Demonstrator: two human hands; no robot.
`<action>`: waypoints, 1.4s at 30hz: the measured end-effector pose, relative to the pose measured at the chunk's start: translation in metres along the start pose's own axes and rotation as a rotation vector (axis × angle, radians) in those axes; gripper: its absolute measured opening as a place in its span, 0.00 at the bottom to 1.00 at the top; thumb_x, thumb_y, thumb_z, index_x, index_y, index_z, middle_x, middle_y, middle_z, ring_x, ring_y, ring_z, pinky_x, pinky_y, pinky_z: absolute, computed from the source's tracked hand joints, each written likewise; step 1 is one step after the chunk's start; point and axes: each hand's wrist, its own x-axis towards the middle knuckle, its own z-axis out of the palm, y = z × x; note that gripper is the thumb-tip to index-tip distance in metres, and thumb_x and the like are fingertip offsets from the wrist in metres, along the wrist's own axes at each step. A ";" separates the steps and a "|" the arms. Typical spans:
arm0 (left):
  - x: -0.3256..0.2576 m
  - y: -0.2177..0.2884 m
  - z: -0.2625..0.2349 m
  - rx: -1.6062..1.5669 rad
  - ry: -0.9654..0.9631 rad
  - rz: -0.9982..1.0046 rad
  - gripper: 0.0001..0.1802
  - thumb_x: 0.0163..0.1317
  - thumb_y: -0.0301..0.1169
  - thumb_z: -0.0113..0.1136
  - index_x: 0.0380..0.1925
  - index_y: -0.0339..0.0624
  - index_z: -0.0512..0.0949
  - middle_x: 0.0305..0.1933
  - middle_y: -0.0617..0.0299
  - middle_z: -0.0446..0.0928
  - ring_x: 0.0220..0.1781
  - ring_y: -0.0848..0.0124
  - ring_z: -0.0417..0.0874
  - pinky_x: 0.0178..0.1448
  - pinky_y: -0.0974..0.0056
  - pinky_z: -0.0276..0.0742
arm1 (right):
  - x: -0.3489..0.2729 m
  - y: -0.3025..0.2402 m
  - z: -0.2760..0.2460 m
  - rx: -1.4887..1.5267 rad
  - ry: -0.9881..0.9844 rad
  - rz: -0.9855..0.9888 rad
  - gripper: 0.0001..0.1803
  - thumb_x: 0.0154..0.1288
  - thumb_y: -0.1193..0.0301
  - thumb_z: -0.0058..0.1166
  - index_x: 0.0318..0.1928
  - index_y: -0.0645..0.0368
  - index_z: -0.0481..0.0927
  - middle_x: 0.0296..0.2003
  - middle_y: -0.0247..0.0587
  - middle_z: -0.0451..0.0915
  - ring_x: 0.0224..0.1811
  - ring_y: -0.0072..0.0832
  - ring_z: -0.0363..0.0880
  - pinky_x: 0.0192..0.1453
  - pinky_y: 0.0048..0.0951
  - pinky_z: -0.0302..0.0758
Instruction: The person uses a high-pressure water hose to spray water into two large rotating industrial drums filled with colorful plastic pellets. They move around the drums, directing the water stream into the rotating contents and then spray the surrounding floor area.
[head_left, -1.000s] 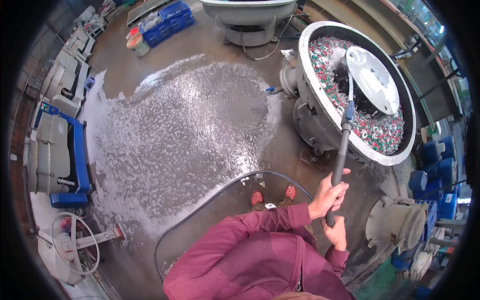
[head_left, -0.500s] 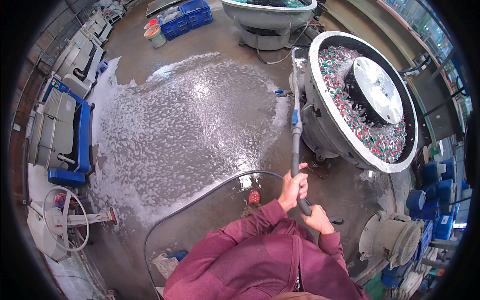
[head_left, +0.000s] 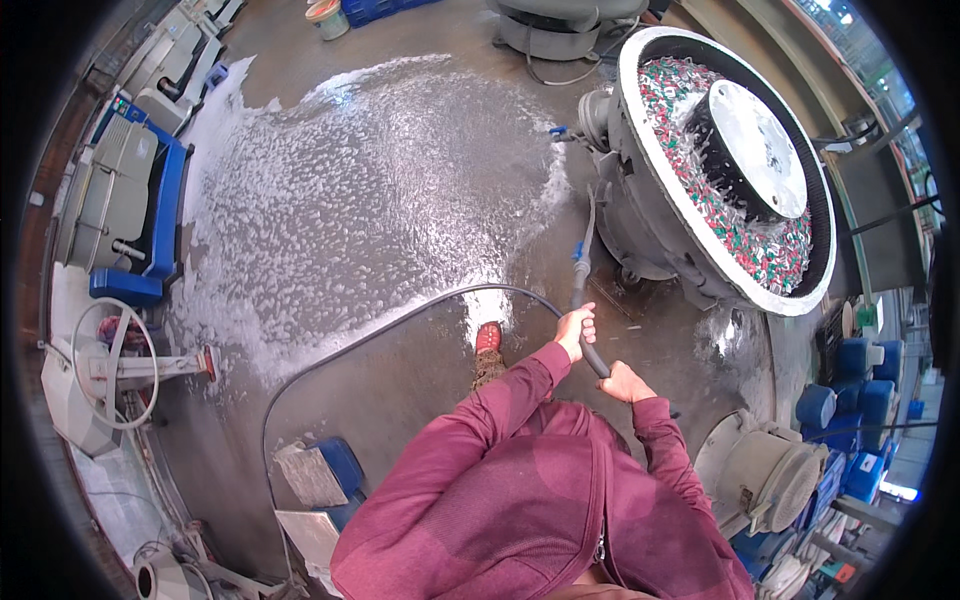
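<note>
Both my hands are closed around a black hose that has a grey nozzle end with a blue valve. My left hand grips it further forward, just behind the nozzle part. Lower down, my right hand wraps the hose close to my body. The nozzle points forward, low beside the base of a large round vibratory tumbler. Small green, red and white pieces fill the tumbler's ring-shaped trough around a pale central disc.
White foam covers much of the wet floor ahead. The hose trails left across the floor. A grey and blue machine and a white handwheel stand left. At right are a beige motor-like unit and blue containers. Another tumbler stands far ahead.
My hands and the hose have swung slightly left, and the nozzle has dropped from beside the tumbler's rim toward its base. The view has shifted, showing more floor near my feet.
</note>
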 end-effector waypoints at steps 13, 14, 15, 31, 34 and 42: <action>-0.013 -0.109 -0.064 -0.276 0.232 0.183 0.10 0.49 0.27 0.53 0.33 0.41 0.70 0.16 0.70 0.60 0.15 0.77 0.61 0.21 0.69 0.62 | -0.001 0.075 0.014 -0.333 -0.319 -0.130 0.26 0.39 0.61 0.55 0.31 0.75 0.76 0.31 0.66 0.76 0.38 0.49 0.77 0.41 0.39 0.72; -0.014 -0.110 -0.065 -0.303 0.224 0.196 0.08 0.49 0.27 0.54 0.31 0.42 0.69 0.16 0.70 0.60 0.15 0.77 0.61 0.22 0.69 0.62 | -0.003 0.073 0.010 -0.344 -0.321 -0.132 0.25 0.39 0.61 0.55 0.32 0.74 0.76 0.32 0.66 0.76 0.38 0.49 0.77 0.42 0.39 0.72; -0.015 -0.111 -0.067 -0.330 0.216 0.210 0.07 0.49 0.28 0.54 0.29 0.43 0.68 0.16 0.70 0.60 0.15 0.78 0.61 0.22 0.70 0.63 | -0.008 0.070 0.004 -0.356 -0.324 -0.135 0.25 0.39 0.61 0.55 0.32 0.74 0.76 0.32 0.65 0.76 0.38 0.49 0.77 0.42 0.39 0.72; -0.073 -0.110 -0.103 -0.576 0.561 0.528 0.04 0.49 0.23 0.50 0.21 0.44 0.66 0.13 0.72 0.56 0.10 0.81 0.54 0.12 0.75 0.52 | 0.011 0.060 0.047 -0.490 -0.441 -0.431 0.18 0.40 0.65 0.49 0.29 0.67 0.78 0.33 0.62 0.76 0.40 0.49 0.76 0.46 0.41 0.72; -0.076 -0.106 -0.108 -0.578 0.547 0.565 0.05 0.50 0.23 0.52 0.23 0.44 0.66 0.14 0.71 0.58 0.12 0.80 0.56 0.15 0.74 0.53 | 0.015 0.051 0.044 -0.480 -0.461 -0.451 0.18 0.39 0.65 0.50 0.28 0.68 0.78 0.31 0.61 0.76 0.39 0.49 0.76 0.45 0.41 0.72; -0.093 -0.061 -0.098 -0.672 0.522 0.534 0.10 0.51 0.20 0.53 0.23 0.46 0.62 0.14 0.72 0.55 0.12 0.80 0.55 0.14 0.74 0.54 | 0.027 0.028 0.037 -0.395 -0.383 -0.598 0.18 0.39 0.62 0.58 0.31 0.62 0.78 0.33 0.55 0.77 0.40 0.47 0.75 0.43 0.42 0.71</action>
